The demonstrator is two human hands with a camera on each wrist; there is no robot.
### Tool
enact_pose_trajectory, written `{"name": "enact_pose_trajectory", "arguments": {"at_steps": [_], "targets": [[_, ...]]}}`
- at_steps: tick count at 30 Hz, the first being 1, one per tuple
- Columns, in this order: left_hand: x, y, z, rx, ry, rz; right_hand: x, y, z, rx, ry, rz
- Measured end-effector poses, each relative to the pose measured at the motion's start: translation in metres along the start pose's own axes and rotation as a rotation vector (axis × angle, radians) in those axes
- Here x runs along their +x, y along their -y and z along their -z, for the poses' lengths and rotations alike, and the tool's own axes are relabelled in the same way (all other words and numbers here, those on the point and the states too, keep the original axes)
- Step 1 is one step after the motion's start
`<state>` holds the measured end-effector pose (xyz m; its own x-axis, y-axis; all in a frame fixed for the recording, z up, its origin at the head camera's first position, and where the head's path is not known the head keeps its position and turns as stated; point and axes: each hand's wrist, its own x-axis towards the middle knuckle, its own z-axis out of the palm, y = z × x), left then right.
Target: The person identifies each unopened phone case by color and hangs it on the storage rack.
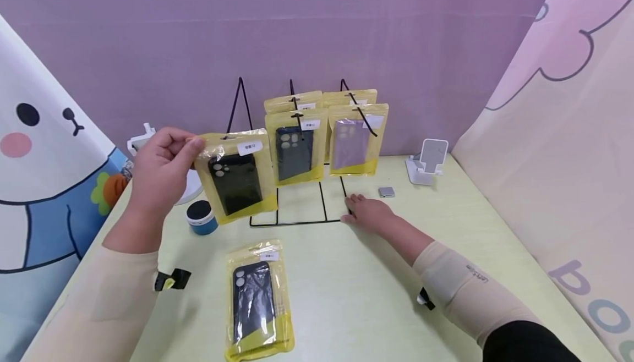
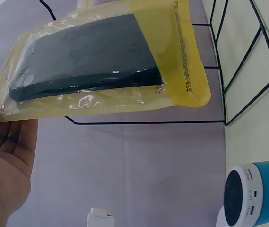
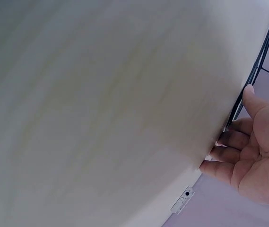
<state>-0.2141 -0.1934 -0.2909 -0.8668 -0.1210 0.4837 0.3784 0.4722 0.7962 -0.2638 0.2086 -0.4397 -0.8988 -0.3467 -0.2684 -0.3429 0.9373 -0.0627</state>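
My left hand (image 1: 165,166) pinches the upper left edge of a yellow-and-clear packaged phone case (image 1: 235,180), dark in colour. It is upright before the left prong of a black wire display rack (image 1: 302,223); whether the prong passes through its hang hole I cannot tell. More packaged phone cases hang on the middle prong and right prong, a dark one (image 1: 297,153) and a purple one (image 1: 350,144) in front. My right hand (image 1: 371,216) holds the rack's front right base corner, thumb and fingers at the wire (image 3: 262,54). Another packaged dark case (image 1: 255,301) lies flat nearer me.
A blue-and-white cylinder with a black top (image 1: 202,218) stands left of the rack. Behind my left hand is a white stand (image 1: 190,188), partly hidden. A small grey block (image 1: 386,192) and a white phone stand (image 1: 428,163) are at the right. Printed curtains surround the table.
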Motion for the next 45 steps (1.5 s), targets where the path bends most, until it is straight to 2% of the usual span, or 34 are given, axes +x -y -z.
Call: {"name": "enact_pose_trajectory", "arguments": {"at_steps": [6,10,23,31,36,41,45], "targets": [[0.0,0.005,-0.001,0.025,0.006,0.034,-0.001,0.001,0.0,-0.007,-0.002,-0.003],[0.005,0.005,-0.003,0.018,0.012,0.028,-0.001,0.001,0.0,-0.012,-0.001,-0.007],[0.036,0.01,-0.01,0.048,0.043,0.066,-0.001,0.002,-0.001,-0.003,-0.001,-0.013],[0.054,0.011,-0.011,0.046,0.066,0.128,-0.002,0.003,0.001,-0.021,-0.014,0.0],[0.064,0.012,-0.015,0.088,0.088,0.135,-0.002,0.003,0.0,-0.015,-0.016,-0.002],[0.073,0.011,-0.022,0.114,0.069,0.117,-0.001,0.002,0.0,-0.016,-0.013,-0.005],[0.077,0.011,-0.026,0.107,0.055,0.134,-0.001,0.002,0.001,-0.019,-0.008,-0.002]]}}
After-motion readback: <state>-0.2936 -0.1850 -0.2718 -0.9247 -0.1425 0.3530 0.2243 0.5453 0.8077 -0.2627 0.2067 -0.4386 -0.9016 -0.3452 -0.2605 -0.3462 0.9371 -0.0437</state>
